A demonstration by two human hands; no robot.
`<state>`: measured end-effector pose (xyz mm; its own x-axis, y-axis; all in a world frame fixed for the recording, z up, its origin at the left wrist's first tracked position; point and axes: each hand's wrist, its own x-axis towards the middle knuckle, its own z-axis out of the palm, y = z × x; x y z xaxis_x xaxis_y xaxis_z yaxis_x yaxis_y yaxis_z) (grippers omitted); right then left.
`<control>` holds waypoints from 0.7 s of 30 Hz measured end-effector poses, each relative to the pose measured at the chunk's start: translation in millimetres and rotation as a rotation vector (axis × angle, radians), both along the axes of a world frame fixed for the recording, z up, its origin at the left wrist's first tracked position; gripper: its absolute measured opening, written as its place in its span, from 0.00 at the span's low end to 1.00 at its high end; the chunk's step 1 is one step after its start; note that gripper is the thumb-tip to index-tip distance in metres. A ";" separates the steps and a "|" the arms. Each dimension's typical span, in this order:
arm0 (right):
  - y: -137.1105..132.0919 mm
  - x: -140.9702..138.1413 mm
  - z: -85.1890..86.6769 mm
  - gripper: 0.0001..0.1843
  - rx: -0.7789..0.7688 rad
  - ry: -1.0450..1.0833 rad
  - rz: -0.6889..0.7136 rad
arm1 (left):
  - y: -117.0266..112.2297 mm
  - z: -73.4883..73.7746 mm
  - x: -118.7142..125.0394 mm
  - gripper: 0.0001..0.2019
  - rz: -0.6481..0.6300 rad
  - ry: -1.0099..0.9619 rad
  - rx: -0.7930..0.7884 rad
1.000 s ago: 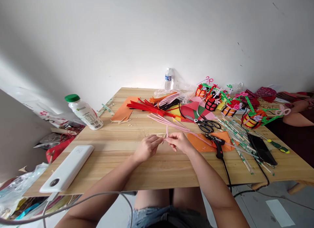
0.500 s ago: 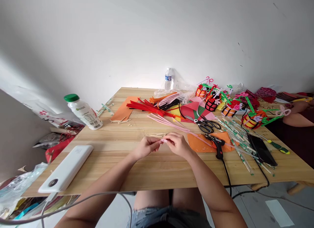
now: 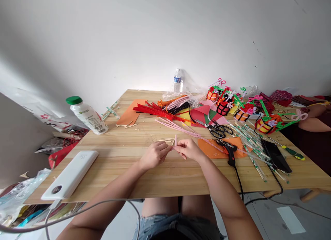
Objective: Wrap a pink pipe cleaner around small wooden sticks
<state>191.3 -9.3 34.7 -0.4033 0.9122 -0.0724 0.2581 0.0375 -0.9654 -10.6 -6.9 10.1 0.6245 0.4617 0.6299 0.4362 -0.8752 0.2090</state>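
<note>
Over the middle of the wooden table (image 3: 113, 178), my left hand (image 3: 154, 155) and my right hand (image 3: 188, 149) meet, fingertips almost touching. Both are closed in a pinch on a short pink pipe cleaner (image 3: 176, 140), one end of which sticks up between them. The part inside my fingers is hidden. Just behind my hands lie several thin wooden sticks (image 3: 167, 139). Farther back are loose pink pipe cleaners (image 3: 178, 127) and a bundle of red pipe cleaners (image 3: 157, 111).
To the right lie black-handled scissors (image 3: 218, 130), a glue gun (image 3: 229, 151) on orange paper, wrapped straws (image 3: 254, 154), a phone (image 3: 276, 155) and a screwdriver (image 3: 293, 153). Small flower baskets (image 3: 243, 114) stand behind. At left are a white bottle (image 3: 89, 116) and a power bank (image 3: 70, 174). Another person's arm (image 3: 317, 117) rests far right.
An end of the pink pipe cleaner now points upward between my hands; before, only a small bit showed at my fingertips. My right hand has turned slightly.
</note>
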 end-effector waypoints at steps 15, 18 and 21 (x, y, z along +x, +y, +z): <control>-0.5 -4.6 -7.3 0.12 0.606 -0.067 -0.009 | -5.3 20.5 5.5 0.24 -0.046 -0.349 -1.256; 0.4 -3.5 -7.9 0.11 0.561 -0.132 -0.045 | -7.3 20.5 7.9 0.24 0.015 -0.244 -0.948; 0.6 -1.9 -6.3 0.12 0.391 -0.154 -0.052 | -9.9 17.1 10.7 0.22 0.058 -0.143 -0.588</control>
